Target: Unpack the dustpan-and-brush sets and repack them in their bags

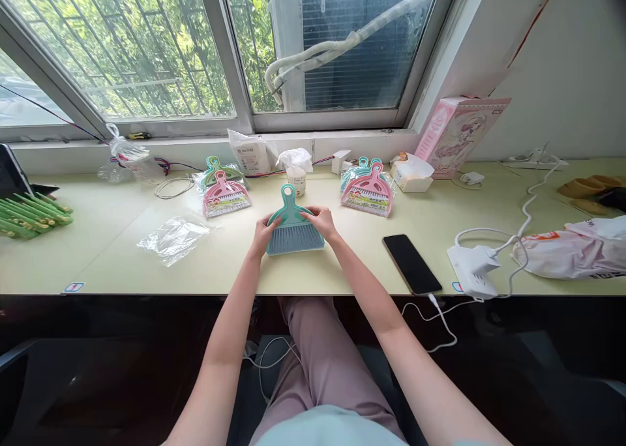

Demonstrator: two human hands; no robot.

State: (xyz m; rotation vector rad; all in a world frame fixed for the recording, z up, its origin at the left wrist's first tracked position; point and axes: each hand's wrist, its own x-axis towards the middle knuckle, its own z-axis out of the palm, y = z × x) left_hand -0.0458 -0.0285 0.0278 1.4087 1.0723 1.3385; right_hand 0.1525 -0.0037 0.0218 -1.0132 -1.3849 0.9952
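Observation:
A teal hand brush and dustpan set is held just at the middle of the desk, its looped handle pointing to the window and its grey bristles towards me. My left hand grips the set's left shoulder, thumb on top. On the opposite shoulder, my right hand is closed in the same way. The fingers beneath the set are hidden. Left of my left hand lies a crumpled clear plastic bag. Wrapped pink sets stand farther back, one at the left and one at the right.
Behind the set stands a paper cup with tissue. A phone on a charging cable and a white power strip lie near the front edge at right. Green bundled sticks are far left; a pink box leans at the back right.

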